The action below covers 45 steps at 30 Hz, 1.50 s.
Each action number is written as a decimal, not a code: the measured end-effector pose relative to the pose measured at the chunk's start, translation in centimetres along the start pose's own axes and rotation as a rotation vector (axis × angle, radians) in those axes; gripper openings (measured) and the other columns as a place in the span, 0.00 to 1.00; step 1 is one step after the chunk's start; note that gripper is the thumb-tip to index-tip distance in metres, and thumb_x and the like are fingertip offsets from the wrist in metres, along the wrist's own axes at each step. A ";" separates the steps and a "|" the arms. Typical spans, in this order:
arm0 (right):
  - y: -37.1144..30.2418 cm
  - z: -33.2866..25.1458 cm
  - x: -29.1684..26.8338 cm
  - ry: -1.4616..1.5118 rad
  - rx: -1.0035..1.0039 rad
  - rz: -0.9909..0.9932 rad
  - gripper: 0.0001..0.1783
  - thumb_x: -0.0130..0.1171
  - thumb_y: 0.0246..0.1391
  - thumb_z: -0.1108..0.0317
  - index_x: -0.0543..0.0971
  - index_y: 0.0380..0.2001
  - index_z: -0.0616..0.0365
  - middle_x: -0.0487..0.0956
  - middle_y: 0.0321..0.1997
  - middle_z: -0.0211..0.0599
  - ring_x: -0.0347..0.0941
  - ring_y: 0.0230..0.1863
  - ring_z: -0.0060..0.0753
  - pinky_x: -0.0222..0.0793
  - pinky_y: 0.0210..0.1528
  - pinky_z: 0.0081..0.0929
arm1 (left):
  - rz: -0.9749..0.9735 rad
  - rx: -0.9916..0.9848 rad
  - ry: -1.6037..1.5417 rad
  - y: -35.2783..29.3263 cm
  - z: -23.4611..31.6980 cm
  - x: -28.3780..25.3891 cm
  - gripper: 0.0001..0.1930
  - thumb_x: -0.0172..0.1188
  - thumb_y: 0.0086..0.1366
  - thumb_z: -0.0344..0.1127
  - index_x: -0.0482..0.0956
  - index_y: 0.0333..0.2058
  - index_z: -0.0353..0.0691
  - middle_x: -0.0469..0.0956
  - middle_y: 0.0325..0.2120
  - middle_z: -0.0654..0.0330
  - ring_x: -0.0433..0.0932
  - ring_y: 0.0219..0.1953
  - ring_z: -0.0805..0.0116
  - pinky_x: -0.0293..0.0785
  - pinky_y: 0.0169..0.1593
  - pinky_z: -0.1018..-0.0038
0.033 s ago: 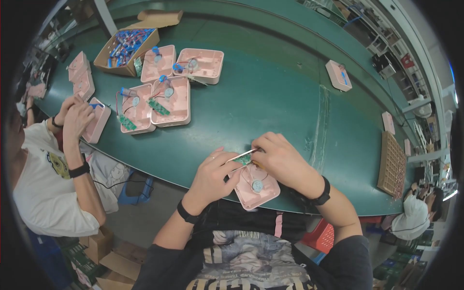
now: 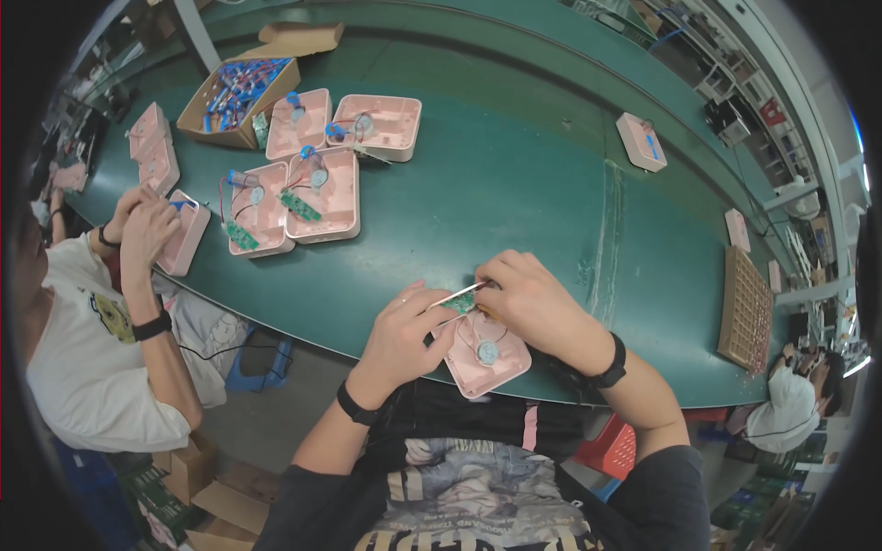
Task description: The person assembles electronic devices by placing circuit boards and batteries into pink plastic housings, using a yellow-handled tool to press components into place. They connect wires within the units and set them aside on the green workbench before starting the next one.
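Observation:
A pink plastic housing [image 2: 482,367] lies at the table's near edge, with a round silvery disc [image 2: 488,353] and thin wires inside. Above its far end, a small green circuit board [image 2: 462,302] shows between my hands, a thin pale strip along its far side. My left hand [image 2: 404,335] is closed on the board's left end, thumb beneath. Over the right end, my right hand [image 2: 524,298] is closed with fingertips pinched together. What it grips is hidden; something dark and a bit of yellow-orange show below those fingers.
Several pink housings [image 2: 342,220] with wired boards and blue parts stand far left, beside a cardboard box [image 2: 246,138] of blue wired parts. At left a co-worker's hands [image 2: 147,225] work over another housing. A gridded tray [image 2: 742,312] and a lone housing [image 2: 641,143] are at right.

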State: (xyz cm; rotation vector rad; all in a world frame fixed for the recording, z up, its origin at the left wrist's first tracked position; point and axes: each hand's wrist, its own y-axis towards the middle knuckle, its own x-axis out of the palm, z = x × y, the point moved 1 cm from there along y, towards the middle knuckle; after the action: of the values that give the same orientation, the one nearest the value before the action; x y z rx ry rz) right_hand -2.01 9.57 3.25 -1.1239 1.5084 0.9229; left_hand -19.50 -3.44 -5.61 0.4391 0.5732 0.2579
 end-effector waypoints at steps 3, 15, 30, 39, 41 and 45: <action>-0.3 1.1 0.4 0.132 0.006 0.063 0.09 0.70 0.50 0.69 0.87 0.36 0.58 0.82 0.48 0.35 0.77 0.54 0.42 0.72 0.56 0.38 | 0.004 0.000 0.024 0.2 0.1 0.1 0.05 0.70 0.59 0.29 0.87 0.35 0.38 0.87 0.42 0.54 0.85 0.45 0.50 0.80 0.61 0.53; -0.7 0.4 0.3 -0.084 -0.002 0.083 0.07 0.66 0.54 0.67 0.86 0.35 0.58 0.82 0.47 0.35 0.77 0.51 0.39 0.73 0.52 0.37 | 0.035 0.080 0.077 0.7 0.2 0.3 0.06 0.70 0.60 0.29 0.86 0.37 0.38 0.85 0.41 0.55 0.83 0.43 0.48 0.80 0.56 0.55; -2.8 4.1 -1.4 0.350 0.105 0.197 0.12 0.71 0.58 0.69 0.87 0.45 0.56 0.82 0.53 0.37 0.77 0.58 0.44 0.75 0.58 0.38 | 0.010 -0.009 0.031 0.8 0.2 0.8 0.05 0.71 0.60 0.29 0.87 0.35 0.38 0.84 0.37 0.56 0.82 0.40 0.51 0.81 0.56 0.57; -5.3 -0.7 -0.6 0.115 0.207 0.175 0.18 0.71 0.58 0.64 0.86 0.51 0.55 0.78 0.62 0.42 0.72 0.66 0.51 0.70 0.63 0.46 | 0.052 0.038 0.076 0.9 -0.3 0.7 0.04 0.72 0.58 0.29 0.87 0.33 0.38 0.82 0.34 0.56 0.80 0.37 0.52 0.81 0.55 0.56; -4.6 -1.9 -0.1 -0.034 0.187 0.207 0.19 0.71 0.58 0.63 0.86 0.51 0.54 0.77 0.64 0.43 0.70 0.68 0.53 0.69 0.64 0.48 | 0.052 0.039 0.083 1.0 -0.3 0.5 0.04 0.72 0.58 0.29 0.87 0.33 0.38 0.82 0.34 0.56 0.79 0.37 0.51 0.81 0.55 0.56; -4.0 -3.0 0.5 -0.008 0.186 0.172 0.22 0.70 0.57 0.60 0.86 0.54 0.54 0.74 0.68 0.46 0.65 0.72 0.55 0.65 0.68 0.51 | 0.063 0.056 0.092 1.2 0.2 0.3 0.04 0.72 0.58 0.26 0.88 0.33 0.37 0.82 0.34 0.55 0.78 0.34 0.54 0.81 0.52 0.57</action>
State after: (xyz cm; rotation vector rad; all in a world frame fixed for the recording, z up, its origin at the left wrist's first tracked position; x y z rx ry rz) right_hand 0.97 5.49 3.32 -0.8665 1.6671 0.8799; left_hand -19.31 -2.34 -5.03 0.5023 0.6583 0.3238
